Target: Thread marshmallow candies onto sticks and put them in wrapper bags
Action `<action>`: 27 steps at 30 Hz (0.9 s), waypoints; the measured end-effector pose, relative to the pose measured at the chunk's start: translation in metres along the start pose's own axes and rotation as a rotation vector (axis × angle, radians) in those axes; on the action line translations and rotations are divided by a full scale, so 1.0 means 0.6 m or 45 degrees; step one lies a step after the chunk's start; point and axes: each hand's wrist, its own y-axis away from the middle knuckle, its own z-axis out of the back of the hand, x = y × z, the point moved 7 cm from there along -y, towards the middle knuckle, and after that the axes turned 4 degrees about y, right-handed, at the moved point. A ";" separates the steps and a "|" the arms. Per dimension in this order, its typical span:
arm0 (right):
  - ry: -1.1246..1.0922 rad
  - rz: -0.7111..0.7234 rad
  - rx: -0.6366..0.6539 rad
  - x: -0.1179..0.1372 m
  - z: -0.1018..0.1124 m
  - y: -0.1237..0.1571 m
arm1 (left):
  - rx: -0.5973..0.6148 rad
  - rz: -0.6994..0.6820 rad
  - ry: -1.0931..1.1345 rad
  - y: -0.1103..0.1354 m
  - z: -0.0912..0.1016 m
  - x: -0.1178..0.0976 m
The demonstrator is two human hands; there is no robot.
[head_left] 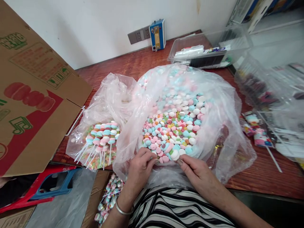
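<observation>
Candies sit loose in a plastic bag open on the surface, probably for easy reach. Left hand and right hand look pinched at the near edge, can't tell on what.

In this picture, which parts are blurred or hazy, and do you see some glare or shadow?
Head view: clear plastic packages at the right edge look smeared; uncovered candies look fairly crisp, while those beneath the large milky bag look hazy. Head view: small highlights on the left clear bag; a soft shadow on the white wall, near the carton.
</observation>
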 end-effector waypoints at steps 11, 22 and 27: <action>0.097 -0.069 0.122 -0.003 -0.022 0.004 | -0.343 0.684 1.334 -0.024 -0.029 0.035; 0.044 -0.062 0.055 -0.015 -0.023 0.001 | -0.382 0.640 1.323 -0.024 -0.046 0.021; 0.040 -0.064 0.001 -0.015 -0.019 0.001 | -0.351 0.678 1.346 -0.019 -0.069 0.024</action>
